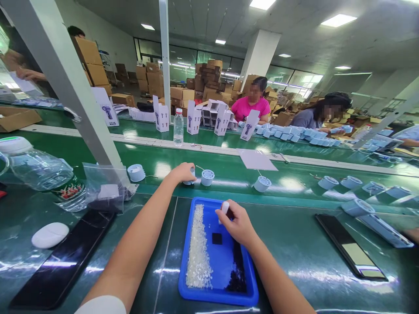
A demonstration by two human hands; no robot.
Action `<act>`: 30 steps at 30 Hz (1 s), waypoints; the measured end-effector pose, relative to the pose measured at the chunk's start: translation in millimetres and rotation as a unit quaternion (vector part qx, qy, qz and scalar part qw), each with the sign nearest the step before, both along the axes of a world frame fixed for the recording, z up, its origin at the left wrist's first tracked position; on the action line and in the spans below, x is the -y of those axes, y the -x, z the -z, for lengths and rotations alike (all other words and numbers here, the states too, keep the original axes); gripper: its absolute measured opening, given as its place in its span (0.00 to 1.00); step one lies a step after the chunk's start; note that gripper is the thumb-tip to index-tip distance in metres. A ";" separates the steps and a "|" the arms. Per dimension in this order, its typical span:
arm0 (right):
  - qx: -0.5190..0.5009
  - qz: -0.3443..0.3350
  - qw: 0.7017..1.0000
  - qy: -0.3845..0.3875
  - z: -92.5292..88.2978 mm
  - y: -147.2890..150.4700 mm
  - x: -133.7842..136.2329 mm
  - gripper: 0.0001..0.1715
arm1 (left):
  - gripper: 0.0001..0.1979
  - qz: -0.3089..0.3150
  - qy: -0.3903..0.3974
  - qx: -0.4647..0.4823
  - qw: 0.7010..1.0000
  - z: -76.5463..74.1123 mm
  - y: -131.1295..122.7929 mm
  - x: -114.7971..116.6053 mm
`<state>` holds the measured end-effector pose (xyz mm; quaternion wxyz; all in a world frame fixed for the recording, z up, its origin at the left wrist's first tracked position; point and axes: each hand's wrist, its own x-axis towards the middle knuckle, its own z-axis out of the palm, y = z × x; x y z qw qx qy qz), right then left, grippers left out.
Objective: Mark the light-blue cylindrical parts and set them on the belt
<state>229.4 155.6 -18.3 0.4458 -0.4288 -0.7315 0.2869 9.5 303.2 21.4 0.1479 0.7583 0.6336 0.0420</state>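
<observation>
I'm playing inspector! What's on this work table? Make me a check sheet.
Surface: shiny green workbench beside a green conveyor belt.
Job's things: blue tray holding white granules, dark granules and a black square; pale blue round parts on the belt.
Clutter: big plastic bottle, clear plastic bag, white oval pad.
Hands: right hand pinches a small white cylinder; left hand touches a blue part.
Cables: thin wires at the round parts.
Surroundings: stacked cardboard boxes, co-worker in pink.
</observation>
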 end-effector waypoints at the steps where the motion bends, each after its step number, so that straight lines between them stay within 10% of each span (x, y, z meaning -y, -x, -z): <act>1: -0.007 0.009 1.000 -0.010 -0.8 -0.2 0.1 0.14 | 0.28 -0.002 -0.005 0.008 1.000 -0.6 -0.3 0.0; 20: -0.016 -0.041 0.999 0.010 2.3 -0.2 -0.4 0.09 | 0.29 -0.006 -0.025 0.058 0.998 -10.5 -2.3 5.4; 30: -0.002 0.110 0.988 -0.105 3.8 -22.8 -10.6 0.15 | 0.28 -0.017 -0.050 0.084 0.995 -17.4 -5.9 7.0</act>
